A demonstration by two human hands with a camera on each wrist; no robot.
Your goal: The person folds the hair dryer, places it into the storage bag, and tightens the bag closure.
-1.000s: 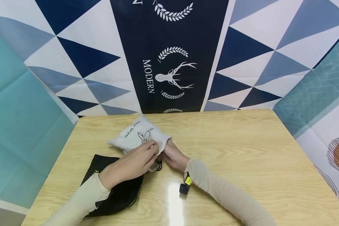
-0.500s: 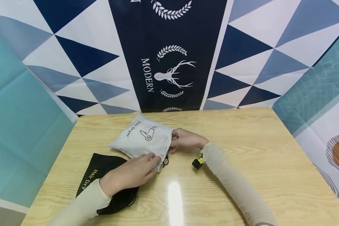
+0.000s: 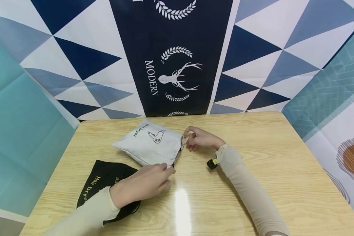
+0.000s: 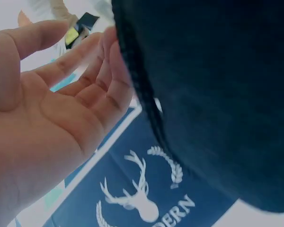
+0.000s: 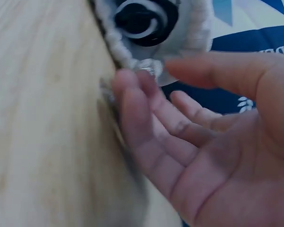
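Observation:
A pale grey drawstring pouch (image 3: 144, 147), printed "Hair Dryer" with a dryer outline, lies bulging on the table. Its mouth faces right; the right wrist view shows a black round object (image 5: 146, 21) inside. My left hand (image 3: 144, 183) has its fingertips at the mouth's near corner, thumb apart from the fingers in the left wrist view. Beside the far corner of the mouth is my right hand (image 3: 205, 137), fingers loosely bent, thumb and index apart. Partly under my left forearm lies a black drawstring pouch (image 3: 104, 172) with gold lettering; it fills much of the left wrist view.
The wooden table (image 3: 253, 157) reaches back to a patterned wall cloth (image 3: 177, 59) with a deer print. Turquoise cloth (image 3: 26, 131) hangs on the left side. A black strap device (image 3: 211, 164) sits on my right wrist.
My right hand has come out of the grey pouch's mouth and moved right and back. The pouch has flattened out, and my left fingers have slid slightly right along its near corner.

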